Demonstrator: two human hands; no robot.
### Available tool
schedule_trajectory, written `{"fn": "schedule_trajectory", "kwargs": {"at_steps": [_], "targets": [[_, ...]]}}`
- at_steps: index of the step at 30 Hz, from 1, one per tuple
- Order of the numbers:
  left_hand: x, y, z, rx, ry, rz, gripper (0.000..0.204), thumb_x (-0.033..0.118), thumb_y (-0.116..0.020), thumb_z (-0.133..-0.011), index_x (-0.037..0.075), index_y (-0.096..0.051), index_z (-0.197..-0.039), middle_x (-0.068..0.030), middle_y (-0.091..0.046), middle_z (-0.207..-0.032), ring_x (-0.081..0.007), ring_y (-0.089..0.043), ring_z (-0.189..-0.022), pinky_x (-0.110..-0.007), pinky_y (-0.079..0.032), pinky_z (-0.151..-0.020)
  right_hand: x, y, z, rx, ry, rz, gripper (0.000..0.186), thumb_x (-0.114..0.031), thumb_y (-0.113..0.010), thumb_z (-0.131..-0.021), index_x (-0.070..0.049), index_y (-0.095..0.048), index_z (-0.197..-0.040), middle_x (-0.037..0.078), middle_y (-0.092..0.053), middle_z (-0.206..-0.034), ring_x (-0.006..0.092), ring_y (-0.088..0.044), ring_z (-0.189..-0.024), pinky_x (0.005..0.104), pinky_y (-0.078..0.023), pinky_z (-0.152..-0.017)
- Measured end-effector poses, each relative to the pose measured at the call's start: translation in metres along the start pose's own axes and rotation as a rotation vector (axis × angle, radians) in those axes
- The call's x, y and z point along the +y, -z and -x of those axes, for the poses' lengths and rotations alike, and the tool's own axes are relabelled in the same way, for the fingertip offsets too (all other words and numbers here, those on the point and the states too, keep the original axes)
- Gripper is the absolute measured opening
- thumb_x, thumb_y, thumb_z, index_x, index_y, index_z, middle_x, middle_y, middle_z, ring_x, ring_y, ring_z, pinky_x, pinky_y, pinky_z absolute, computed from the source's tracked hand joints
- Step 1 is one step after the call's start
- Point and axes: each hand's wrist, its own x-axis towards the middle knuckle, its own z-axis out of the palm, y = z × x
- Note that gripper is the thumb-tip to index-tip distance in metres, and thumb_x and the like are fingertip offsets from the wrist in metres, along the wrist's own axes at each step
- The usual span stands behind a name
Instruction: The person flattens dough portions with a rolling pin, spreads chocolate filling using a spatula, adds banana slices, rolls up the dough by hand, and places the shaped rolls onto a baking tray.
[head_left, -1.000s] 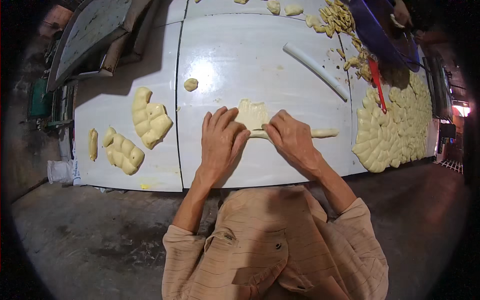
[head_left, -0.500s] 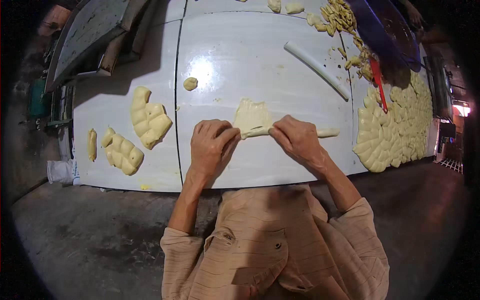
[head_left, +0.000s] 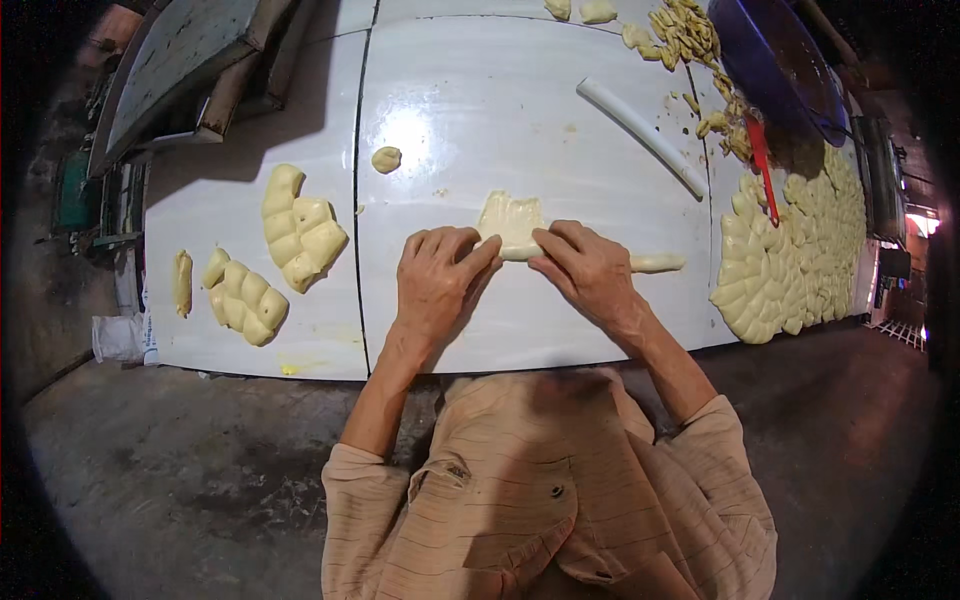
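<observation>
A thin sheet of pale yellow dough [head_left: 511,218] lies in front of me on the white table, its near edge curled into a roll. My left hand [head_left: 438,280] pinches the left end of that roll with thumb and fingers. At its right end, my right hand [head_left: 592,272] is closed on the dough in the same way. A thin finished-looking stick of dough [head_left: 658,263] emerges beside my right knuckles; whether it joins the sheet is hidden under the hand. A small round dough lump [head_left: 386,160] sits farther off to the left.
Scored dough slabs [head_left: 300,235] and a short filled roll [head_left: 182,284] lie left. A white rod [head_left: 642,138] rests beyond my right hand. Many dough pieces [head_left: 785,265], a red-handled tool [head_left: 762,172], yellow-brown slices [head_left: 685,35] and a purple basin [head_left: 745,60] are right. Metal trays [head_left: 180,80] stand far left.
My left hand has moved right and slightly away from me along the dough. The near edge is rolled further and the flat part is shorter. My right hand has shifted slightly away.
</observation>
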Motion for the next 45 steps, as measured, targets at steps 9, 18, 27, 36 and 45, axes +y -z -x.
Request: {"fn": "schedule_trajectory", "kwargs": {"at_steps": [9, 18, 27, 36, 45], "targets": [[0.004, -0.002, -0.006, 0.066, 0.012, -0.026, 0.032, 0.013, -0.078, -0.084, 0.013, -0.071, -0.115, -0.0041, -0.066, -0.103, -0.0226, -0.064, -0.096, -0.04, -0.046, -0.086, 0.009, -0.007, 0.0, 0.013, 0.017, -0.036, 0.02, -0.016, -0.074, -0.089, -0.006, -0.07, -0.107, 0.011, -0.069, -0.1, 0.0273, -0.069, -0.081, 0.0358, -0.057, -0.068], [0.007, -0.003, 0.001, -0.082, 0.063, -0.134, 0.039, 0.019, -0.075, -0.088, 0.016, -0.069, -0.126, -0.0108, -0.064, -0.129, -0.0274, -0.059, -0.118, -0.045, -0.043, -0.099, 0.02, 0.001, -0.014, 0.005, 0.091, -0.045, 0.027, -0.02, -0.074, -0.089, -0.007, -0.071, -0.113, 0.01, -0.067, -0.107, 0.0255, -0.069, -0.082, 0.0346, -0.056, -0.066], [-0.006, -0.013, -0.015, 0.122, 0.143, -0.101, 0.039, 0.02, -0.077, -0.088, 0.019, -0.07, -0.126, -0.013, -0.062, -0.135, -0.0313, -0.059, -0.121, -0.048, -0.045, -0.098, 0.023, 0.009, -0.024, 0.04, 0.125, 0.033, 0.03, -0.02, -0.073, -0.09, -0.008, -0.07, -0.117, 0.007, -0.068, -0.107, 0.0224, -0.067, -0.085, 0.034, -0.055, -0.069], [-0.017, 0.0, -0.042, 0.005, 0.016, -0.006, 0.029, 0.016, -0.081, -0.08, 0.015, -0.075, -0.108, -0.0092, -0.069, -0.114, -0.0265, -0.067, -0.096, -0.042, -0.05, -0.08, 0.012, 0.004, -0.034, 0.018, 0.014, 0.062, 0.03, -0.015, -0.071, -0.09, -0.006, -0.069, -0.119, 0.009, -0.067, -0.11, 0.0255, -0.064, -0.092, 0.0383, -0.05, -0.077], [-0.023, 0.0, -0.067, 0.042, 0.104, -0.024, 0.026, 0.013, -0.076, -0.084, 0.013, -0.073, -0.109, -0.0107, -0.067, -0.113, -0.0293, -0.065, -0.101, -0.043, -0.048, -0.083, 0.016, -0.001, -0.057, 0.048, -0.044, 0.083, 0.031, -0.014, -0.069, -0.092, -0.008, -0.068, -0.122, 0.01, -0.069, -0.109, 0.0274, -0.065, -0.093, 0.0376, -0.051, -0.078]]}}
